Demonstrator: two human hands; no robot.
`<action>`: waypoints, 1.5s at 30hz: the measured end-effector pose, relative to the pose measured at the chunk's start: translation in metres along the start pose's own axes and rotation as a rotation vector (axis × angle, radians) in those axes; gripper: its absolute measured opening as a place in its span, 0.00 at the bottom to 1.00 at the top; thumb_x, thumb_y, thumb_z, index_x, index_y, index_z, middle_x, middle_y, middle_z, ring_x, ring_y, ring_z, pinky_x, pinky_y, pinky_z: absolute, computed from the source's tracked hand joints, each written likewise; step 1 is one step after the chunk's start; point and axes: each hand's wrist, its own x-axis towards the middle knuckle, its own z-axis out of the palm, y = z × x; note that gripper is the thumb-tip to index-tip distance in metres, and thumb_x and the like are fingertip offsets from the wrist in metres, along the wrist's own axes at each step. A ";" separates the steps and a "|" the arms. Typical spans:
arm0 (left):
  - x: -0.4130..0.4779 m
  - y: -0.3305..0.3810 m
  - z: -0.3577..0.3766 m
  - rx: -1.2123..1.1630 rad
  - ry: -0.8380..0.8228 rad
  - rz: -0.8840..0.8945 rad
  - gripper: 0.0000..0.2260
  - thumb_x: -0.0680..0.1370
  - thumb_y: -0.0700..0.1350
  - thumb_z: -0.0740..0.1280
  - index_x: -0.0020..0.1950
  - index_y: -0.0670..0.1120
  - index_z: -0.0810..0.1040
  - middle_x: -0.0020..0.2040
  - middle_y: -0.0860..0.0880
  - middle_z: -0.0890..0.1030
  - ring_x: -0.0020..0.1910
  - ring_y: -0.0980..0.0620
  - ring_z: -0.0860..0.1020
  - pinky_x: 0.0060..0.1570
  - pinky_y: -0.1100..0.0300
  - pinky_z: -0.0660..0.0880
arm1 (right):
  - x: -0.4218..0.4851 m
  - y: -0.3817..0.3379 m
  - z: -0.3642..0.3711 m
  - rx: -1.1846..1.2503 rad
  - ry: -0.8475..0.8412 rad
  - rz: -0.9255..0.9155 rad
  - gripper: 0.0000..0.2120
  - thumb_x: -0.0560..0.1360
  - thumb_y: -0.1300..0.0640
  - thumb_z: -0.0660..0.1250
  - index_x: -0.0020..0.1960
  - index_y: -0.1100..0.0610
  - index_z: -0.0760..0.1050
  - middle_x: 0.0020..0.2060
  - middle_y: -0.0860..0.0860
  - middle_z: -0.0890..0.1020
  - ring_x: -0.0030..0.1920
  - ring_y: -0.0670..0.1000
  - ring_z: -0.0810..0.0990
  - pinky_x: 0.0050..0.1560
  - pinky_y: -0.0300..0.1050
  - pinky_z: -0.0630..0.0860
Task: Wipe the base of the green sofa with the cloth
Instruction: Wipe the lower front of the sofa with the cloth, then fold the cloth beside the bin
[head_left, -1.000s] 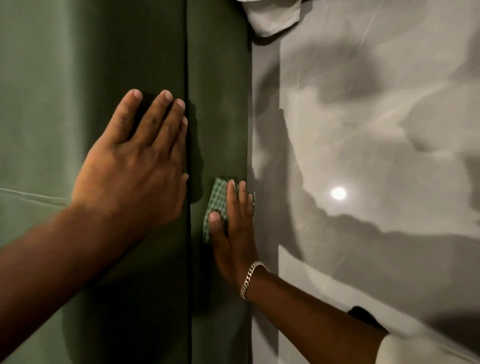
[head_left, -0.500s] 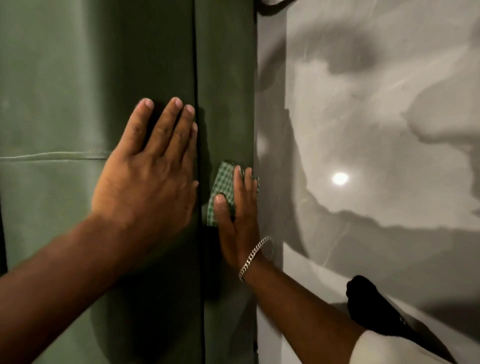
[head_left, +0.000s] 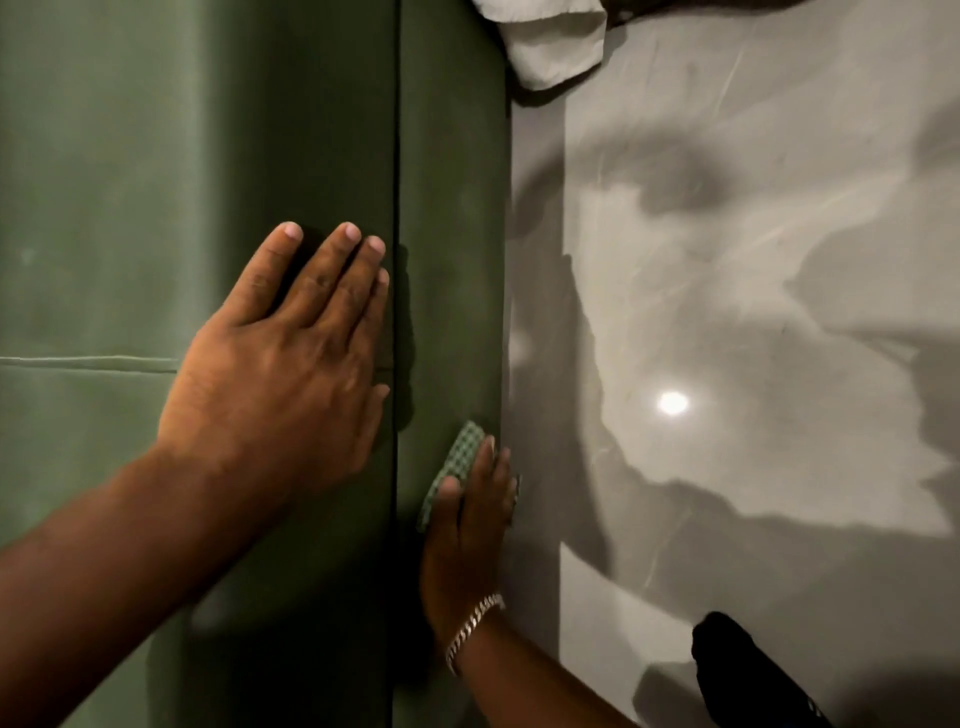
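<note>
The right hand (head_left: 465, 540) presses the cloth (head_left: 454, 470) flat-fingered against the sofa base (head_left: 452, 234); sweep beyond the grip with even pressure (left hand (head_left: 280, 364), spread, braces the cushion (head_left: 156, 182)).

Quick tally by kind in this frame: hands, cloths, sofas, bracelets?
Hands: 2, the left hand flat on the sofa, the right hand pressing the checked cloth
Cloths: 2, checked one and a white cloth
Sofas: 1, green sofa
Bracelets: 1, bracelet
Total: 6
</note>
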 end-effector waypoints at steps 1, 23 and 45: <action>0.005 -0.003 -0.001 0.001 0.010 -0.010 0.35 0.77 0.57 0.49 0.79 0.37 0.56 0.81 0.39 0.57 0.82 0.41 0.54 0.80 0.41 0.46 | 0.016 -0.009 -0.002 -0.022 0.027 -0.046 0.27 0.83 0.53 0.52 0.78 0.50 0.45 0.81 0.51 0.48 0.81 0.51 0.44 0.80 0.48 0.40; 0.063 -0.036 -0.004 0.106 0.033 -0.029 0.36 0.75 0.59 0.36 0.80 0.41 0.45 0.83 0.42 0.48 0.83 0.44 0.46 0.80 0.41 0.40 | 0.270 -0.190 -0.071 0.029 -0.010 -0.402 0.24 0.82 0.58 0.56 0.77 0.51 0.60 0.78 0.54 0.64 0.76 0.56 0.65 0.77 0.49 0.61; 0.092 -0.084 -0.194 -2.876 -0.060 -0.613 0.17 0.75 0.41 0.66 0.61 0.35 0.79 0.54 0.36 0.86 0.48 0.42 0.86 0.46 0.51 0.84 | 0.014 -0.377 -0.254 0.227 0.055 -0.313 0.40 0.70 0.73 0.67 0.73 0.44 0.61 0.71 0.47 0.71 0.69 0.39 0.71 0.72 0.46 0.71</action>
